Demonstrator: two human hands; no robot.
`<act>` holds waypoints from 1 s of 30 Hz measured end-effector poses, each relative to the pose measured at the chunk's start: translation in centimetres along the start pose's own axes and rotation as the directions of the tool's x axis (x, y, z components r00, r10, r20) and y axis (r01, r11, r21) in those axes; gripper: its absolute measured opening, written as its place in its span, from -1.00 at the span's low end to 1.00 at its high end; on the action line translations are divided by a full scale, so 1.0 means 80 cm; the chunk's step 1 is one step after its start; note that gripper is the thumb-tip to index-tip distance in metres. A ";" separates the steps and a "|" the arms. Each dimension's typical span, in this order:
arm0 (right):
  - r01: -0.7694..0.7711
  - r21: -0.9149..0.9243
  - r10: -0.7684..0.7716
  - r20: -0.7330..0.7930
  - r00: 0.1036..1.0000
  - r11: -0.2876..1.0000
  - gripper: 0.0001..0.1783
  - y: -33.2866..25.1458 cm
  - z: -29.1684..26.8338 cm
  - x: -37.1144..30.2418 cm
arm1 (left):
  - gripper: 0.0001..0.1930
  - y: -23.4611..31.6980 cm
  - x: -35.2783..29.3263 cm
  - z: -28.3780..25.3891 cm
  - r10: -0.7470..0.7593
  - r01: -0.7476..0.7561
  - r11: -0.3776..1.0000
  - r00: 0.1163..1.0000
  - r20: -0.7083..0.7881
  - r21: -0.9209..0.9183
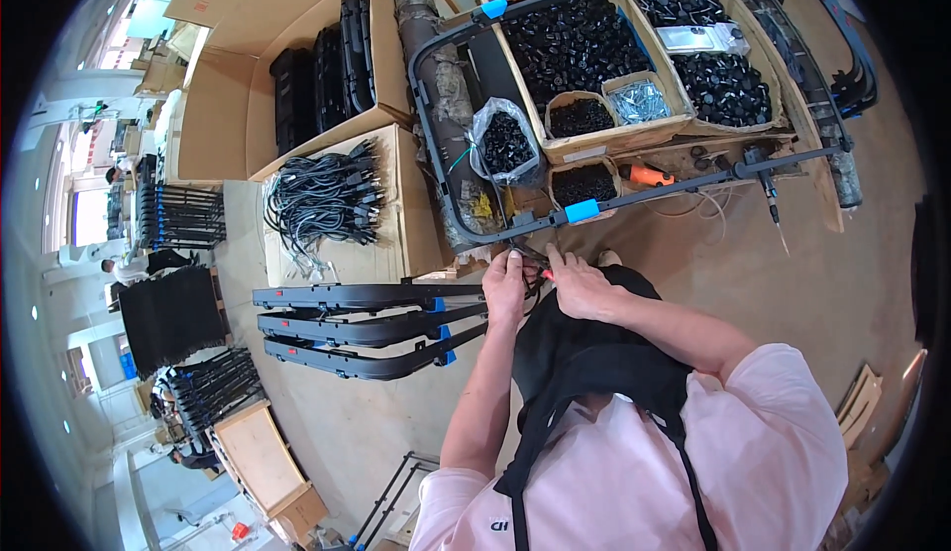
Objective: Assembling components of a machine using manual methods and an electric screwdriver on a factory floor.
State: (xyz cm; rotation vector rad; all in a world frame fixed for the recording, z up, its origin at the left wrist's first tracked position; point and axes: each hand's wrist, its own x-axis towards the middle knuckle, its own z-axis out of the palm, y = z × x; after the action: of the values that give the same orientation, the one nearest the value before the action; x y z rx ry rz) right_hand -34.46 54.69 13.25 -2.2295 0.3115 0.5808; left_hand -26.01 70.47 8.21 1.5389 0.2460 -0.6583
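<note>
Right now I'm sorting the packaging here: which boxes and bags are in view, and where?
Large open cardboard box: upper left, brown, holds black panels.
Flat carton: below it, brown, black cables on top.
Divided cardboard tray: top centre, brown, black small parts.
Clear plastic bag: left of the tray, black parts inside.

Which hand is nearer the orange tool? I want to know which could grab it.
Right. The right hand lies below the orange tool, slightly to its left; the left hand is farther left, at the frame.
</note>
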 end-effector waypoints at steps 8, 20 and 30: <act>0.073 -0.132 -0.060 0.097 0.993 0.989 -0.01 0.001 -0.024 -0.001 | -0.73 -0.004 0.000 0.002 0.057 -0.058 0.994 0.998 0.018 0.091; -0.021 -0.100 0.008 -0.128 0.992 0.995 0.05 -0.036 -0.014 -0.040 | -0.69 0.025 0.023 -0.032 -0.074 0.079 0.997 0.962 0.264 -0.007; -0.124 -0.133 0.048 -0.467 0.883 0.983 0.02 -0.086 0.067 -0.050 | -0.63 0.138 0.070 -0.045 0.705 -0.545 -0.204 0.494 0.509 0.813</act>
State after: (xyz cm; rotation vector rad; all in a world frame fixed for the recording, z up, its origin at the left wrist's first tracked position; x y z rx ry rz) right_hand -36.83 63.34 16.56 -2.5055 0.6301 0.1074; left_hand -14.69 71.51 14.28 2.5737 -1.1494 0.3706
